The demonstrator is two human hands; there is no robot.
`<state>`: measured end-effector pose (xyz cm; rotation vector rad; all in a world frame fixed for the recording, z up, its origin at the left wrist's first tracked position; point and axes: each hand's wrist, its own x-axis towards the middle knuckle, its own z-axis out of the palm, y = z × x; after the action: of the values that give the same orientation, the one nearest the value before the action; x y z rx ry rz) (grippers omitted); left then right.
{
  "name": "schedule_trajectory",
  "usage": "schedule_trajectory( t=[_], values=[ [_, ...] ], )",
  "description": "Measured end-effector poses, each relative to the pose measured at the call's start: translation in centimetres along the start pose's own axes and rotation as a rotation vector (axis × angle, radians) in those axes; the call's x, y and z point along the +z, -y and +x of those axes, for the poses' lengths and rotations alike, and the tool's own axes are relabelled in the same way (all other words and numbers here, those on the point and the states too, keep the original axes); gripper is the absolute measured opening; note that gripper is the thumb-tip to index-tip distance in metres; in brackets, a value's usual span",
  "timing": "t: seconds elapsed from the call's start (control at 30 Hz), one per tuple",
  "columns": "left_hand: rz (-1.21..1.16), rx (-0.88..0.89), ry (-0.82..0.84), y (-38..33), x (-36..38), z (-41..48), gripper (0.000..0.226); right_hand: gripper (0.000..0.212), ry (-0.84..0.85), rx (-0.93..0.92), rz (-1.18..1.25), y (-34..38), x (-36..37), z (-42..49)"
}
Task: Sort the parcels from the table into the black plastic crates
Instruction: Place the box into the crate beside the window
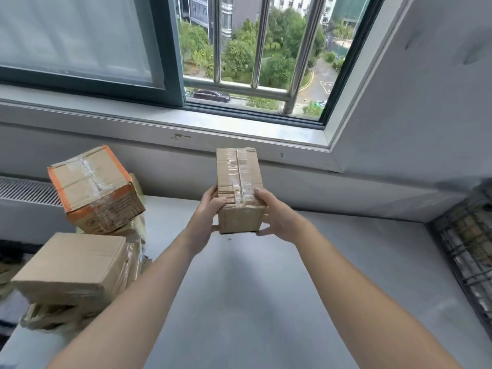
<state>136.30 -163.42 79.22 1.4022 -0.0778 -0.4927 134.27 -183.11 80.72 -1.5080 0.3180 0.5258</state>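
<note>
Left hand (210,212) and right hand (277,218) grip taped parcel (239,187) from both sides, above table (266,275); black crate (468,251) at right.

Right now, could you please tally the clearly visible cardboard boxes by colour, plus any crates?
Plain brown boxes: 2, the held box and the lower-left box
Orange-edged box: 1
Black crate: 1
Total: 4; packages beneath the pile are unclear.

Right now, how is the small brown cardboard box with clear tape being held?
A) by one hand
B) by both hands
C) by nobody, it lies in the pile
B: the left hand and the right hand each grip one side of the small brown taped cardboard box.
</note>
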Motion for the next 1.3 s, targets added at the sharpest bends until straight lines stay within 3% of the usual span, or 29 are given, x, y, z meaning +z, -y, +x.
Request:
schedule_trajectory(
  t=[0.1, 0.23, 0.3, 0.4, 0.57, 0.67, 0.83, 0.9, 1.07, 1.3],
  values=[
    [0.004, 0.004, 0.079, -0.7, 1.0, -0.1, 0.057, 0.062, -0.005, -0.020, -0.028, 0.6, -1.7, -1.1],
    [0.134, 0.093, -0.158, -1.7, 2.9, 0.6, 0.064, 0.101, -0.257, -0.166, -0.227, 1.4, -2.3, -2.0],
    [0.128, 0.081, -0.162, -2.5, 4.1, 0.8, 0.074, 0.106, -0.370, -0.241, -0.424, 1.8, -2.2, -2.2],
    [0.220, 0.040, -0.177, -3.7, 5.4, 1.0, 0.113, 0.114, -0.441, -0.318, -0.587, 2.2, -1.6, -2.5],
    [0.146, 0.138, -0.198, -4.5, 5.9, 0.9, 0.108, 0.121, -0.437, -0.424, -0.523, 2.7, -2.4, -3.2],
    [0.073, 0.182, -0.140, -5.1, 5.5, 0.5, 0.097, 0.111, -0.484, -0.483, -0.491, 3.1, -2.7, -3.6],
    [0.083, 0.271, -0.042, -6.2, 4.6, -0.5, 0.078, 0.053, -0.520, -0.574, -0.397, 4.6, -2.9, -4.5],
    [0.058, 0.294, -0.029, -6.7, 4.6, -1.0, 0.069, 0.042, -0.481, -0.612, -0.315, 5.2, -2.9, -5.1],
    [0.052, 0.342, 0.011, -8.0, 5.1, -2.1, 0.067, 0.051, -0.268, -0.635, -0.097, 6.7, -2.6, -6.8],
    [0.093, 0.420, 0.011, -10.0, 6.1, -3.2, 0.056, 0.052, -0.285, -0.674, -0.049, 7.6, -1.6, -8.3]
  ],
)
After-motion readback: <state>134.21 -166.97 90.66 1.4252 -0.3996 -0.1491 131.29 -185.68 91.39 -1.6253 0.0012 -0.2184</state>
